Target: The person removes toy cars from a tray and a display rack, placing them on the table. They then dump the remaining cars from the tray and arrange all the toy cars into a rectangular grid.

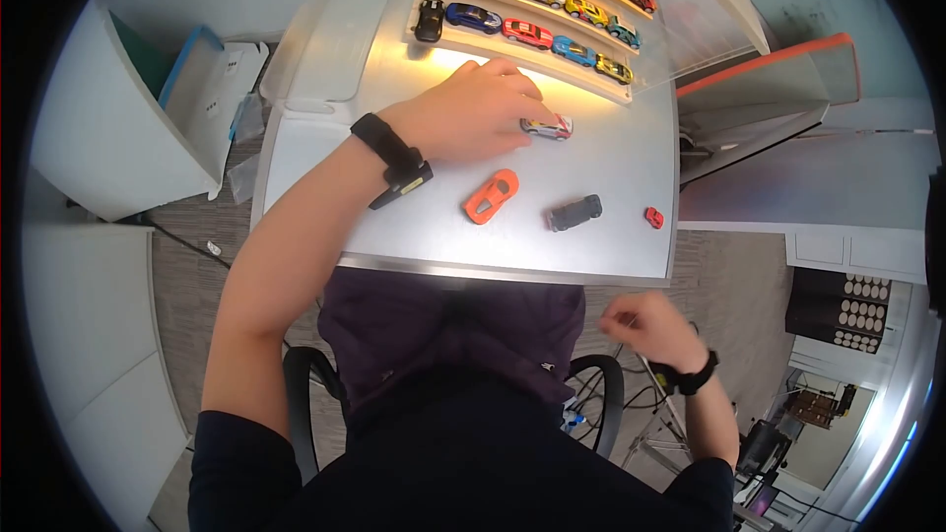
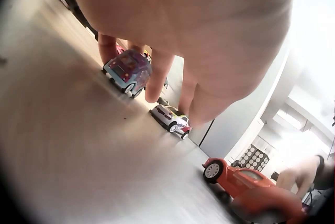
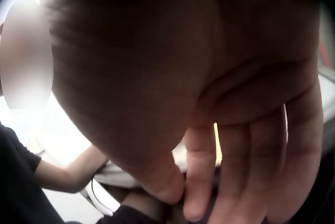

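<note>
My left hand is low over the table, its finger and thumb tips at the rear of a white and red toy car. In the left wrist view, that car stands between a finger and the thumb. Another toy car, bluish with a purple tint, sits under the bent fingers; the hand hides it in the head view. Nearer the front edge lie an orange toy car, a dark grey toy car and a tiny red car. My right hand hangs beside the lap, fingers loosely curled, holding nothing.
A lit, tiered display rack with several toy cars stands at the table's back. A black toy car sits at the left end of its lowest tier. A clear plastic cover is at the left; the metal table edge faces me.
</note>
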The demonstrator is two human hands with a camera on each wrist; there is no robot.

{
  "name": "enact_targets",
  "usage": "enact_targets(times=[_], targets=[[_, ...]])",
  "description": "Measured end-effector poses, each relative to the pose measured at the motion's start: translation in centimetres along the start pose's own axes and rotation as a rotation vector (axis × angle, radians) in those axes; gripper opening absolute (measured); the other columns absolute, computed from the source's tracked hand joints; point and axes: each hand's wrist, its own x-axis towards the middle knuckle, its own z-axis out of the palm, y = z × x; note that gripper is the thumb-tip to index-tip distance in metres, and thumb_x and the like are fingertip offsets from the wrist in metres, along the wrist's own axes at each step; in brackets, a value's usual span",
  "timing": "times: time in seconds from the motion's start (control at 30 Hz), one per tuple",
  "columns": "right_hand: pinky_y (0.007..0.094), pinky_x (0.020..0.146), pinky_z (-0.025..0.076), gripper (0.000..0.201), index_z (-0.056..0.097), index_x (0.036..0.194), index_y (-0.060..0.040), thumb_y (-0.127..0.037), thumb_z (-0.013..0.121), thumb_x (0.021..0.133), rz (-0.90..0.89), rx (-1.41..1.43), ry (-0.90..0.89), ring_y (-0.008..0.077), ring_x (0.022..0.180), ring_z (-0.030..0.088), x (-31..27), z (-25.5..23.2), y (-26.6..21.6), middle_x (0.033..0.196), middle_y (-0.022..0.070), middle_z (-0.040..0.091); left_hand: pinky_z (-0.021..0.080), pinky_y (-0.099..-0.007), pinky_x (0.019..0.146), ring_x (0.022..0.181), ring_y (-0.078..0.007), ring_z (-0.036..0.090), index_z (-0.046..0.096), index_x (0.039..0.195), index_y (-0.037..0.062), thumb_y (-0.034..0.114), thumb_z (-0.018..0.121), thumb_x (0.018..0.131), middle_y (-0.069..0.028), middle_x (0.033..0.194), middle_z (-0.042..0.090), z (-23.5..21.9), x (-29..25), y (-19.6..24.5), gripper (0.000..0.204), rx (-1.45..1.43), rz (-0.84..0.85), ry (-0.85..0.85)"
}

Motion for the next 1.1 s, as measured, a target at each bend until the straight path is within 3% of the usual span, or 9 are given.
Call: enact_targets(times=[0.17, 0.3, 0.5, 0.63, 0.7, 0.8, 0.9, 1.1], targets=[[0.0368, 0.076, 0.062, 0.031, 0.075, 0.096, 0.0032, -0.027, 0.08, 0.099, 0.163, 0.186, 0.2, 0.0255, 0.085, 0.081, 0.1, 10.2, 5.6, 0.091, 0.0149, 0.081, 0.046, -0.0494, 0.106, 0.132, -0.0293, 0.057, 0.076, 0.14, 0.0286, 0.023, 0.072, 0.1, -0.0021, 0.122, 0.072, 0.1, 0.0, -0.4, 0.04, -0.072, -0.008, 0.002], [0.0371, 0.076, 0.063, 0.036, 0.075, 0.098, 0.0051, -0.03, 0.082, 0.099, 0.234, 0.342, 0.269, 0.0268, 0.088, 0.082, 0.5, 13.7, 6.1, 0.092, 0.0162, 0.081, 0.046, -0.0494, 0.105, 0.129, -0.0292, 0.057, 0.076, 0.139, 0.0285, 0.023, 0.072, 0.099, -0.0036, 0.119, 0.072, 0.1, -0.1, -0.4, 0.041, -0.077, -0.004, 0.018], [0.0409, 0.073, 0.062, 0.056, 0.075, 0.093, 0.0018, -0.052, 0.088, 0.089, 0.396, 0.158, 0.28, 0.031, 0.082, 0.081, -0.5, 12.8, 2.4, 0.09, 0.0183, 0.08, 0.047, -0.0493, 0.103, 0.128, -0.0293, 0.058, 0.076, 0.139, 0.0287, 0.024, 0.073, 0.098, -0.0047, 0.118, 0.071, -0.1, 0.1, -0.1, 0.041, -0.069, -0.029, 0.0], [0.0463, 0.075, 0.063, 0.076, 0.075, 0.093, 0.0031, -0.072, 0.085, 0.082, 0.343, -0.066, 0.285, 0.0385, 0.08, 0.079, 0.1, 13.4, 0.6, 0.088, 0.0207, 0.078, 0.046, -0.0491, 0.103, 0.128, -0.0293, 0.058, 0.075, 0.139, 0.029, 0.023, 0.072, 0.098, -0.0047, 0.118, 0.071, -0.3, -0.2, 0.1, 0.041, -0.064, -0.011, 0.012], [0.0491, 0.076, 0.063, 0.084, 0.074, 0.094, 0.0048, -0.078, 0.082, 0.079, 0.321, -0.168, 0.329, 0.0416, 0.082, 0.078, 1.1, 14.2, 1.1, 0.086, 0.0221, 0.077, 0.044, -0.0501, 0.11, 0.133, -0.0305, 0.056, 0.073, 0.142, 0.0237, 0.022, 0.074, 0.098, -0.0058, 0.129, 0.07, -1.1, -0.1, 0.4, 0.044, -0.09, -0.057, -0.071], [0.052, 0.079, 0.062, 0.09, 0.073, 0.096, 0.0072, -0.08, 0.081, 0.078, 0.349, -0.378, 0.366, 0.0432, 0.086, 0.079, 1.5, 14.2, 1.0, 0.084, 0.0239, 0.075, 0.043, -0.0506, 0.114, 0.136, -0.0313, 0.054, 0.072, 0.144, 0.0207, 0.022, 0.075, 0.099, -0.0064, 0.134, 0.069, -1.4, -0.1, 0.5, 0.045, -0.106, -0.075, -0.107], [0.0531, 0.08, 0.062, 0.09, 0.073, 0.097, 0.008, -0.08, 0.081, 0.078, 0.448, -0.389, 0.294, 0.0442, 0.089, 0.078, 1.6, 12.8, 0.8, 0.087, 0.026, 0.075, 0.043, -0.0505, 0.114, 0.136, -0.0313, 0.055, 0.072, 0.144, 0.0204, 0.023, 0.074, 0.099, -0.0066, 0.135, 0.069, -1.4, -0.2, 0.3, 0.045, -0.098, -0.076, -0.105], [0.05, 0.074, 0.062, 0.073, 0.076, 0.089, 0.005, -0.066, 0.089, 0.078, 0.423, -0.168, 0.245, 0.0419, 0.077, 0.078, 1.4, 11.7, 1.4, 0.076, 0.0227, 0.075, 0.042, -0.0501, 0.116, 0.137, -0.0309, 0.055, 0.072, 0.144, 0.0199, 0.025, 0.072, 0.099, -0.0067, 0.136, 0.069, -1.1, -0.2, 0.2, 0.045, -0.097, -0.089, -0.104]])
